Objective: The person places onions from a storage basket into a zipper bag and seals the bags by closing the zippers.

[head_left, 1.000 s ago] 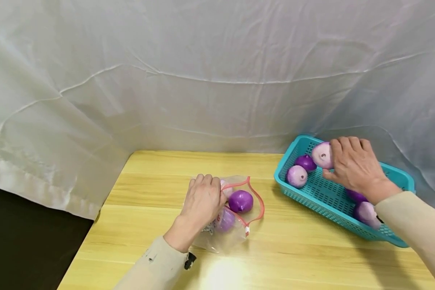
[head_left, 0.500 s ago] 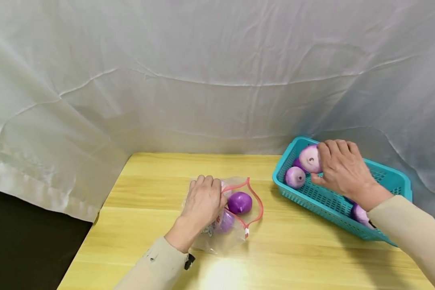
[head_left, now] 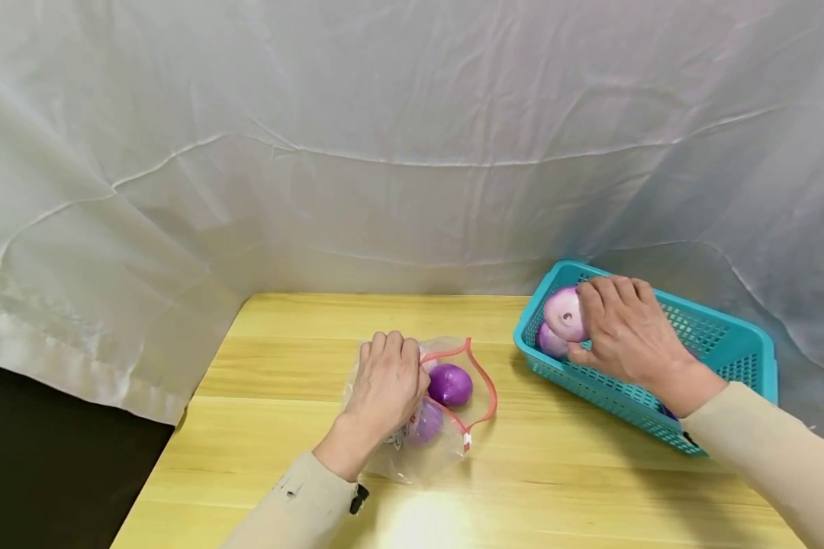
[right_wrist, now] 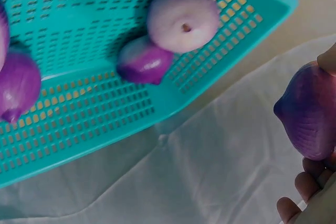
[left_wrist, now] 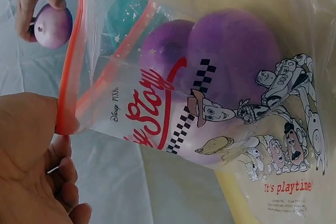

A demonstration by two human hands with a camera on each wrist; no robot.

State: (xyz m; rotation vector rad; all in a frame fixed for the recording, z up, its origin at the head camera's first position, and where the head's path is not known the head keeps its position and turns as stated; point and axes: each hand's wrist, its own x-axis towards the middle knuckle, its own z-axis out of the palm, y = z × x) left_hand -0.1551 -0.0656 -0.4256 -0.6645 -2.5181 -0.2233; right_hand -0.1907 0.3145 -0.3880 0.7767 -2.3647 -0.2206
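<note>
In the head view my left hand (head_left: pixel 387 381) pinches the mouth of a clear zip bag (head_left: pixel 405 461) lying on the table. Its red zip edge gapes toward the right. Inside the bag are several purple onions (head_left: pixel 451 384); the left wrist view shows them behind printed cartoon figures, with my thumb and fingers on the orange-red strip (left_wrist: pixel 68 93). My right hand (head_left: pixel 621 328) grips a pale purple onion (head_left: pixel 564 314) over the left end of the teal basket (head_left: pixel 717 314). From the right wrist, that onion (right_wrist: pixel 310 114) appears raised outside the basket, its pointed tip showing.
Other onions (right_wrist: pixel 184 19) lie in the perforated basket, grouped toward its two ends. The wooden table (head_left: pixel 281 366) meets a grey-white cloth (head_left: pixel 398 191) at the back. A dark area (head_left: pixel 48 450) lies beyond the table's left edge.
My right hand has moved left with the onion, from over the basket's middle toward its left end. The left hand and the bag have stayed nearly in place.
</note>
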